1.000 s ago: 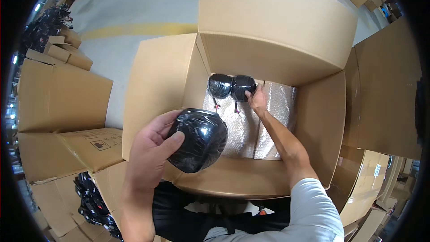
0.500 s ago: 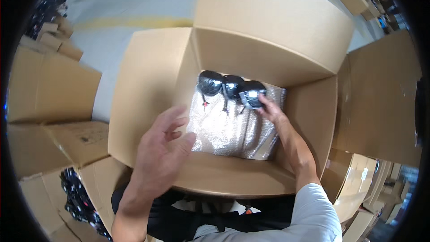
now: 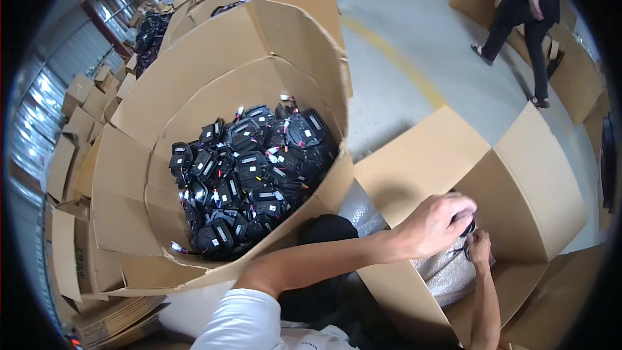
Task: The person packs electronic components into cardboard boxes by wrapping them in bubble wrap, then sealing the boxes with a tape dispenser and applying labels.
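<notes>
Inside the open cardboard box [image 3: 414,162] at the lower right, my right hand [image 3: 479,247] is closed at a glossy black domed part [image 3: 468,228], mostly hidden by my hands. Bubble wrap [image 3: 447,275] lies beneath it on the box floor. My left hand [image 3: 440,225] hovers over the box with fingers curled in. Whatever those fingers hold, if anything, is hidden. To the left, a large carton [image 3: 214,84] contains several black plastic parts [image 3: 253,165] with coloured connectors on short wires.
A person in dark clothes [image 3: 531,19] walks at the upper right. Flattened cardboard [image 3: 123,324] is stacked at the lower left. Brown boxes [image 3: 84,100] are piled along the left wall. A yellow line [image 3: 395,58] crosses the grey floor.
The view has swung left, bringing the large carton of black parts into sight. My left hand has moved from the box's left side toward my right hand, its fingers curling.
</notes>
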The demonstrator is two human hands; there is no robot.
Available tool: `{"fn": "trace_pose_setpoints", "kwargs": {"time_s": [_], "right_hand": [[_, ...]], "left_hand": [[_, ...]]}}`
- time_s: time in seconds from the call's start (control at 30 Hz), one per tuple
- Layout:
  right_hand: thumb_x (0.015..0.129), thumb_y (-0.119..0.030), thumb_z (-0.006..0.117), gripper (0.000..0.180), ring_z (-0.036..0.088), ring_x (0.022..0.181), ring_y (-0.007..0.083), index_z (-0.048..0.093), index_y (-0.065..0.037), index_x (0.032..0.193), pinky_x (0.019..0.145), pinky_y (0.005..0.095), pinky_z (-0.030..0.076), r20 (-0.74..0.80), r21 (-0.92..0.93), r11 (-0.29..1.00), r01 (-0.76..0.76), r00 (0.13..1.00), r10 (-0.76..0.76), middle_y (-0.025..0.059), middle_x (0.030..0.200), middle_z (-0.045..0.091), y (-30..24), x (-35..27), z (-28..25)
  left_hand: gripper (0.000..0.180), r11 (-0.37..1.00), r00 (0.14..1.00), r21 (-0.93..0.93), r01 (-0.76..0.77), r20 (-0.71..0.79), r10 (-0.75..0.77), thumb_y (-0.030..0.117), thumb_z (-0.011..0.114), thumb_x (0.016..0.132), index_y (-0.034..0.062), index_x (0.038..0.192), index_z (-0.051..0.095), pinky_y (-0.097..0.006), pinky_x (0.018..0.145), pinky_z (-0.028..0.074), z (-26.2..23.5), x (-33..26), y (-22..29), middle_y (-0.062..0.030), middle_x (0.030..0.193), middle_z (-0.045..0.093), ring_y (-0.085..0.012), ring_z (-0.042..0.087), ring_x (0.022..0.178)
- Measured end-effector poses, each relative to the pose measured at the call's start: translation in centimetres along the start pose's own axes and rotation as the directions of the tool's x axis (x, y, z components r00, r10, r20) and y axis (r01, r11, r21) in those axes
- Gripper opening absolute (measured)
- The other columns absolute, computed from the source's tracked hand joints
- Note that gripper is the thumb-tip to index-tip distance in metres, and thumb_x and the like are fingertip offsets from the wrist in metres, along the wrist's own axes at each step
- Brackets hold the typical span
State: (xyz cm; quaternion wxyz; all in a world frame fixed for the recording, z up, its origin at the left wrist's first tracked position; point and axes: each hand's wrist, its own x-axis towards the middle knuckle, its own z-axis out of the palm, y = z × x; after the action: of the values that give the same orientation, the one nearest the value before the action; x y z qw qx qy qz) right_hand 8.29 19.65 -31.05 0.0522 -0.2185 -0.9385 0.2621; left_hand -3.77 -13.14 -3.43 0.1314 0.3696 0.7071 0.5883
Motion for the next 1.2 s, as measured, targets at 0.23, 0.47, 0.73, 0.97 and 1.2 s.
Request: {"fn": "trace_pose_setpoints", "kwargs": {"time_s": [0.23,0.47,0.73,0.97,1.2], "right_hand": [[0.093,-0.016,0.071,0.039,0.062,0.095,0.0167,0.061,0.010,0.119,0.083,0.0318,0.052,0.429,0.351,0.912,-0.213,0.902,0.045,0.0120,0.108,0.067,-9.4,-8.8,-9.8],[0.089,-0.028,0.073,0.048,0.070,0.096,0.0264,0.064,0.007,0.120,0.084,0.0366,0.055,0.510,0.068,0.990,-0.121,0.857,0.069,0.0221,0.108,0.071,-11.6,-11.4,-8.9],[0.087,-0.031,0.073,0.046,0.070,0.100,0.0349,0.067,0.002,0.119,0.087,0.0396,0.054,0.532,-0.125,0.986,-0.114,0.831,0.164,0.0231,0.109,0.071,-13.6,-14.4,-8.5],[0.086,-0.029,0.073,0.043,0.071,0.088,0.0318,0.068,0.002,0.115,0.081,0.0386,0.055,0.424,-0.079,0.993,-0.092,0.898,0.117,0.0226,0.097,0.072,-14.9,-13.1,-9.7],[0.096,-0.022,0.066,0.035,0.067,0.098,0.0184,0.065,0.002,0.121,0.087,0.0311,0.053,0.276,0.448,0.875,0.182,0.903,-0.329,0.0165,0.110,0.070,-30.8,-9.4,-13.9]], "left_hand": [[0.022,0.877,0.863,0.362,0.315,-0.494,-0.106,0.011,0.071,0.088,-0.0028,0.105,0.070,-0.030,0.070,0.055,-27.0,-6.0,-6.0,-0.0121,0.082,0.071,-0.0172,0.067,0.073],[0.074,0.185,0.530,0.499,0.846,-0.821,-0.211,0.049,0.077,0.076,0.0043,0.128,0.052,-0.063,0.103,0.032,-38.6,-14.1,-24.9,-0.0248,0.135,0.049,-0.0445,0.041,0.131],[0.059,-0.249,0.615,0.717,0.651,-0.690,-0.382,0.023,0.059,0.092,0.0176,0.148,0.040,-0.073,0.102,0.027,-38.4,-12.0,-27.4,-0.0257,0.135,0.047,-0.0570,0.041,0.128],[0.081,0.548,0.719,0.533,0.644,-0.666,-0.198,0.012,0.083,0.066,0.0081,0.139,0.049,-0.049,0.100,0.048,-42.4,-15.9,-19.4,-0.0196,0.126,0.058,-0.0345,0.058,0.119],[0.096,0.960,0.896,-0.250,-0.130,-0.443,0.006,0.035,0.088,0.068,0.0003,0.144,0.041,-0.024,0.067,0.055,-34.8,-10.1,3.4,-0.0073,0.118,0.064,-0.0129,0.066,0.088]]}}
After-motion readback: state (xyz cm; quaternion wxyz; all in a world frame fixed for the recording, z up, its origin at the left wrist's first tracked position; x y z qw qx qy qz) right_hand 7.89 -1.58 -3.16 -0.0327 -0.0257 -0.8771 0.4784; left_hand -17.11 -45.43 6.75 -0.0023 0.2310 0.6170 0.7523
